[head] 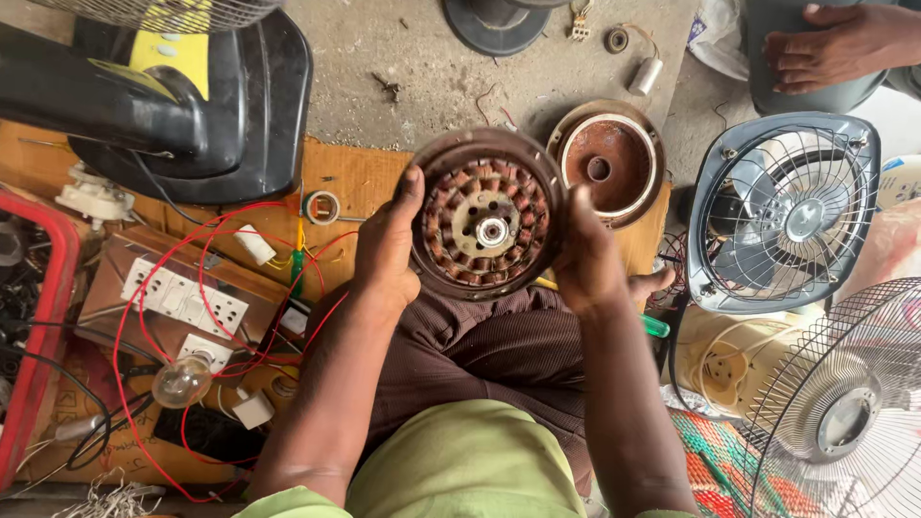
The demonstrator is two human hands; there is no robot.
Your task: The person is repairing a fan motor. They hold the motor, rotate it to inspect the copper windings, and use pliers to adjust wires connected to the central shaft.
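Gripping a round fan motor (487, 217) from both sides, w/ copper windings ringed around a pale hub and shaft facing up at the camera. Motor sits between the two hands, held up over the person's lap, above the brown trousers (499, 350).

Left hand (389, 251) curled on the motor's left rim, thumb up along the edge near the top, palm wrapped against the side; fingers behind, not visible. Right hand (587, 261) clamped on the right rim, thumb on the front edge, rest of the fingers tucked behind; one fingertip shows to the right. Both hands closed firm on the housing, not spread.

Just beside the motor, upper right, a rusty round motor cover (606, 163) lies on the cardboard (355, 177), open side up. Green screwdriver handle (655, 326) pokes out near the right wrist.

Right: grey box fan w/ guard (782, 213), and a wire-grille fan (844, 412) at lower right. Another person's hand (825, 46) rests on a dark object at top right; small white capacitor (647, 75) on the concrete nearby.

Left: wooden test board w/ white sockets (182, 302), red wires (144, 336) looped round it, a clear bulb (180, 382) at its lower edge. Black fan base (192, 105) top left, red crate (43, 336) at far left edge.
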